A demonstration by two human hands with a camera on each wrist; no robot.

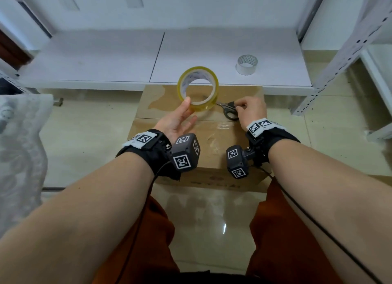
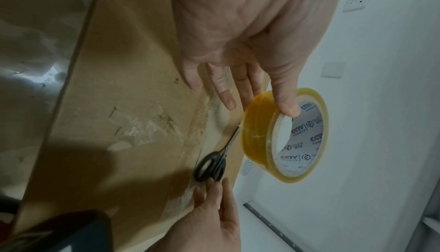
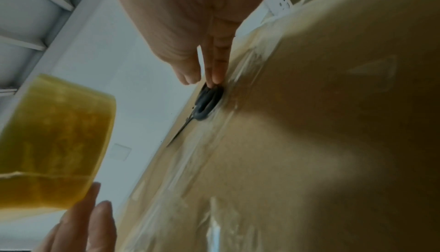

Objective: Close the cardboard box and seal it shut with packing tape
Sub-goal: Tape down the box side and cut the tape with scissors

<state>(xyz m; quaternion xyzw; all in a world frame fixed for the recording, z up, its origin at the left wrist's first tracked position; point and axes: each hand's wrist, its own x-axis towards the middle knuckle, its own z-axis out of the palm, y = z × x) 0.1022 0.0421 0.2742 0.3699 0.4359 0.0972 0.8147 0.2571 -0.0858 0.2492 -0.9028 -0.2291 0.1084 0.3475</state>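
Cardboard box (image 1: 203, 135) sits on the tiled floor (image 1: 89, 139) in front of the person's knees, flaps down, with its long axis running away from the person toward a low white shelf (image 1: 127, 56). The seam between the flaps crosses the top from left to right, and patches of old clear tape and torn paper show on the lid.

At far left a white lacy cloth (image 1: 19, 148) hangs at the frame edge. Next comes the left hand (image 1: 177, 122), palm up over the left part of the lid. Its grip is on the yellow packing tape roll (image 1: 198, 88): the thumb hooks inside the core and the fingers support the outer band, as the left wrist view shows plainly. The roll stands on edge above the far flap, its hole facing the person and its axis pointing roughly along the box's length.

Just right of the roll, black-handled scissors (image 1: 229, 109) lie flat on the lid, blades closed and pointing left toward the roll, handles to the right. The right hand (image 1: 251, 112) has its fingertips (image 3: 215, 79) pinched at the nearer handle loop; this grip is curled round the loop's rim.

Farther right, a smaller roll of clear tape (image 1: 247, 64) stands on the shelf, well apart from the box, beside a perforated metal rack upright (image 1: 339, 56).
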